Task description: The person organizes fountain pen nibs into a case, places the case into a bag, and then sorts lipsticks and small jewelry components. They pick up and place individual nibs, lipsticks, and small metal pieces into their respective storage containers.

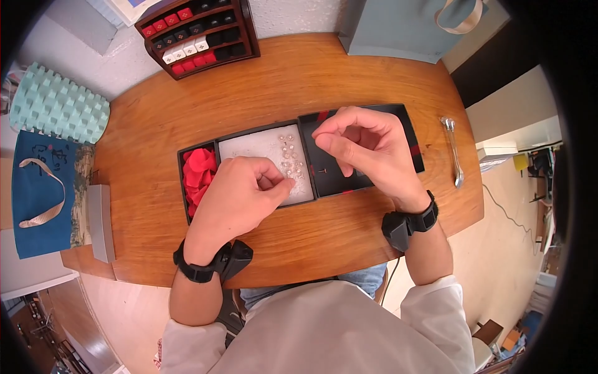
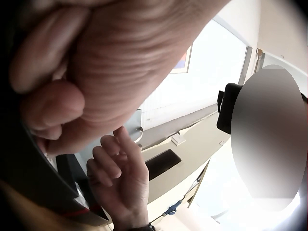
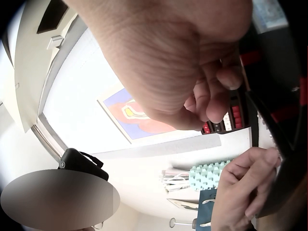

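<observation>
A long black box (image 1: 253, 127) lies on the wooden table. Its middle section holds a white pad (image 1: 246, 142) with several small sparkling earring-like pieces (image 1: 287, 151) on the right half. My left hand (image 1: 233, 190) is over the pad's front, thumb and index fingertips together beside these pieces. Raised over the black tray (image 1: 392, 128) on the right, my right hand (image 1: 367, 146) has bent fingers, with thumb and index tips close together. I cannot tell whether either hand pinches something tiny. A small gold-coloured piece (image 1: 322, 171) lies in the black tray.
Red petals or cloth (image 1: 198, 174) fill the box's left section. Metal tongs (image 1: 453, 153) lie at the right. Behind stand a dark wooden rack (image 1: 199, 38) and a grey-blue bag (image 1: 398, 31). A blue bag (image 1: 47, 193) and a mint textured object (image 1: 59, 106) stand left.
</observation>
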Demonstrator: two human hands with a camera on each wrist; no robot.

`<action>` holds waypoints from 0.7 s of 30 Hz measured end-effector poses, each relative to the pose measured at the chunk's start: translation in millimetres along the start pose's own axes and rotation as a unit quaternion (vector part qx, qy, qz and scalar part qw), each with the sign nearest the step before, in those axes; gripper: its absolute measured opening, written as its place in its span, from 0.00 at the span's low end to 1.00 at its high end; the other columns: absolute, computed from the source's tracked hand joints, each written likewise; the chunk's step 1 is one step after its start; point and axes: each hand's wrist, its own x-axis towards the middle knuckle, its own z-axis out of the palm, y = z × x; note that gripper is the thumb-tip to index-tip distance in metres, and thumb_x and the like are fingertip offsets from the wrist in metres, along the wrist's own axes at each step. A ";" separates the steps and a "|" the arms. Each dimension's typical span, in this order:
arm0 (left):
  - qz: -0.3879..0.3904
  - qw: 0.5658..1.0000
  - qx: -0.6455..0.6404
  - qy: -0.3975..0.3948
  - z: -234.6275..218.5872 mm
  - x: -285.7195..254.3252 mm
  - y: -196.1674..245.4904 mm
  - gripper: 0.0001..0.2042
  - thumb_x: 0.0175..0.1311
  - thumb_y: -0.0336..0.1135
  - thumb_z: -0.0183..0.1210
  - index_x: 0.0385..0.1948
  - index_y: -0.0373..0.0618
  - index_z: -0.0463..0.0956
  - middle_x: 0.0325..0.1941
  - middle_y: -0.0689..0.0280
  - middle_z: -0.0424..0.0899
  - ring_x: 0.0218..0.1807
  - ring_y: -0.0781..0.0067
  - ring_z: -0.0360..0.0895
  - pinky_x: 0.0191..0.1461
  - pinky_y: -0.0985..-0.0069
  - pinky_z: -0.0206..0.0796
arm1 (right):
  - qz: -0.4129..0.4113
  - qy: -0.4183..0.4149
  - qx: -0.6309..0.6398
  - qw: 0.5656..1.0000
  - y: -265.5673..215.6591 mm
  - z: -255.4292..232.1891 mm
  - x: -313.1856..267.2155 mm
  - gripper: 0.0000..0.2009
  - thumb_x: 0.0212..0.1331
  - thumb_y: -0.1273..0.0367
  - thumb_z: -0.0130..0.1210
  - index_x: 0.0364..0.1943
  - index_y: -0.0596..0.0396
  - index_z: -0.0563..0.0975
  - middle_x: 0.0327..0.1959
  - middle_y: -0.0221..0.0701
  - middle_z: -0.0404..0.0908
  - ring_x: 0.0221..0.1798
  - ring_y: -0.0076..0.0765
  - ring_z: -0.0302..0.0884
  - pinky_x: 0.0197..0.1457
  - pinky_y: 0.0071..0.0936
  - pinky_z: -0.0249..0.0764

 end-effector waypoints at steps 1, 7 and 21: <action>0.004 1.000 0.000 0.003 0.3 0.2 -0.5 0.13 0.76 0.37 0.72 0.34 0.36 0.86 0.21 0.74 0.80 0.18 0.87 0.67 0.20 0.78 0.55 | 0.001 0.000 -0.001 1.000 0.6 -0.4 0.0 0.06 0.74 0.72 0.71 0.49 0.60 0.90 0.38 0.23 0.90 0.33 0.11 0.80 0.31 0.16 0.74; 0.019 1.000 -0.001 0.009 0.6 0.5 -0.9 0.14 0.76 0.36 0.72 0.31 0.37 0.84 0.20 0.73 0.79 0.17 0.87 0.68 0.20 0.78 0.54 | 0.009 0.015 -0.029 0.999 0.0 -2.0 1.8 0.06 0.74 0.73 0.71 0.49 0.59 0.90 0.37 0.22 0.90 0.32 0.10 0.79 0.31 0.15 0.73; 0.022 1.000 0.000 0.011 0.7 -0.1 -1.5 0.15 0.76 0.36 0.73 0.31 0.39 0.79 0.19 0.74 0.76 0.16 0.88 0.64 0.19 0.76 0.50 | 0.064 0.053 -0.134 0.987 -1.8 -21.0 5.5 0.05 0.74 0.71 0.69 0.46 0.59 0.90 0.33 0.20 0.88 0.29 0.11 0.75 0.30 0.16 0.67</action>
